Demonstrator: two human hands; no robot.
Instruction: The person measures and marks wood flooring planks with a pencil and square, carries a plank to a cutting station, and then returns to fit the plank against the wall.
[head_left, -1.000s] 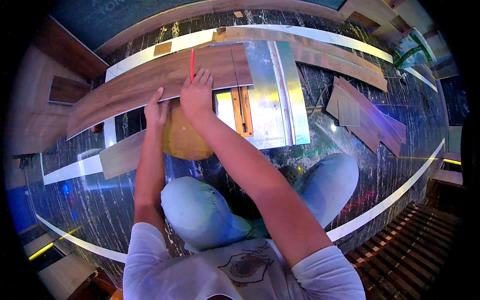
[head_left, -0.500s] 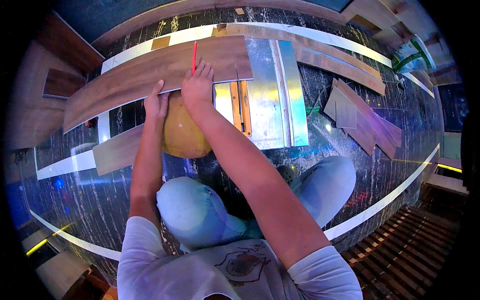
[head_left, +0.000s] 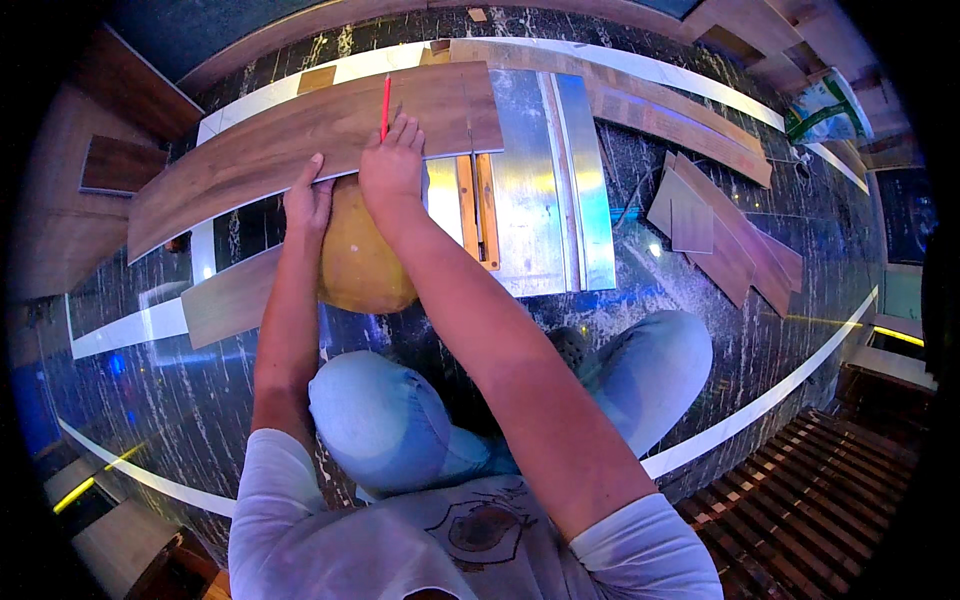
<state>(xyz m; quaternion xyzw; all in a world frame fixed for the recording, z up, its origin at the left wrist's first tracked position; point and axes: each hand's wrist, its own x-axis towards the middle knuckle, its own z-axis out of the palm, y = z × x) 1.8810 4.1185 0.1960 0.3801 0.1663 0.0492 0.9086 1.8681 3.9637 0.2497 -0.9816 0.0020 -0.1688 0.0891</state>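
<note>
My left hand (head_left: 306, 200) grips the near edge of a long brown wood-look plank (head_left: 250, 145), thumb on top. My right hand (head_left: 392, 170) lies on the plank with fingers curled around a red pencil-like stick (head_left: 386, 100), which points away from me. The plank's right end rests across a silvery metal saw table (head_left: 530, 210) with an orange slotted insert (head_left: 487, 215); a thin dark line crosses the plank in line with the slot. A rounded yellowish object (head_left: 360, 270), which I cannot make out fully, sits below my hands.
Cut planks (head_left: 725, 240) lie in a loose pile to the right, longer strips (head_left: 680, 130) behind the table, and another plank (head_left: 225, 295) at the left. A white-and-green bag (head_left: 828, 105) stands at back right, slatted wood (head_left: 800, 480) at lower right. My bent knees (head_left: 370, 400) are close below.
The plank and both hands have moved slightly away from me across the saw table, uncovering a little more of the orange insert. The view has shifted slightly as well.
</note>
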